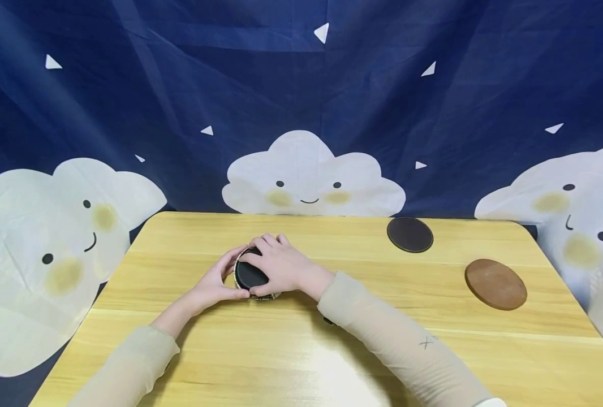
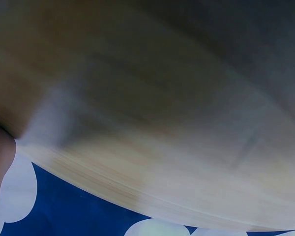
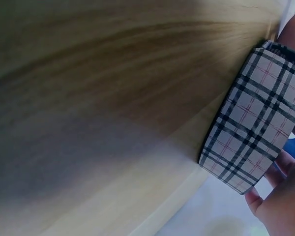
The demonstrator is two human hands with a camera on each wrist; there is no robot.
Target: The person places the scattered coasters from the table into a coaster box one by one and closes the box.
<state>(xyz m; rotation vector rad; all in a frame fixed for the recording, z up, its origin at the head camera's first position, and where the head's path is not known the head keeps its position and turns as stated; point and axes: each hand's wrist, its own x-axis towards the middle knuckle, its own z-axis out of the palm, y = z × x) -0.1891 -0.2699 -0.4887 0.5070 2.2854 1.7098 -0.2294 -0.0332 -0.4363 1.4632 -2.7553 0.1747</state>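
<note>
While fingers [image 1: 230, 258] grip it, the container [image 3: 253, 115] stands upright.

Wood-grain desk [image 1: 240, 350], rounded far corners. Black round coaster [image 1: 410, 234]: far edge, right of centre. Brown round coaster [image 1: 496, 284]: toward right edge. Plaid-sided coaster holder [image 3: 255, 118]: left of centre.

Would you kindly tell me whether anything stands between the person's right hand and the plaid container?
Nothing visible does: the right hand is already on the plaid container, reaching over its black round top. The left hand holds the container's other side, not in between.
</note>
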